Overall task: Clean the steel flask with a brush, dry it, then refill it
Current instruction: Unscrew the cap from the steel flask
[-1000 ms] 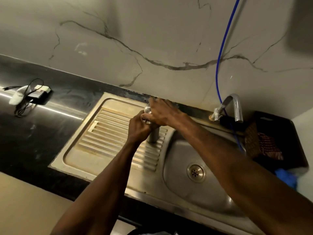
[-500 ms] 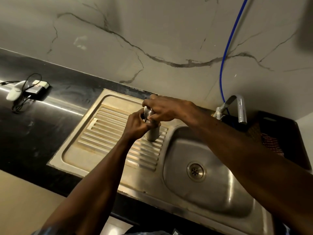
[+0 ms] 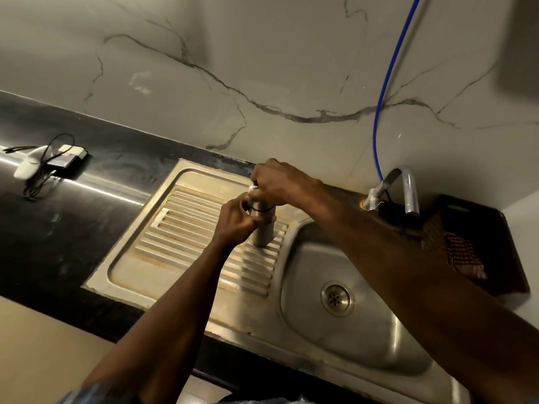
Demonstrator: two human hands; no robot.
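The steel flask stands upright on the ribbed drainboard of the steel sink, just left of the basin. My left hand grips the flask's upper body from the left. My right hand is curled over the flask's top and holds its cap there; the cap is mostly hidden under the fingers. No brush shows in view.
The round basin with its drain lies to the right. A steel tap with a blue hose stands behind it. A dark crate with cloths sits at far right. A white device and cables lie on the black counter at left.
Both hands stay on the flask; my right hand has turned a little on the cap. The camera view has shifted slightly.
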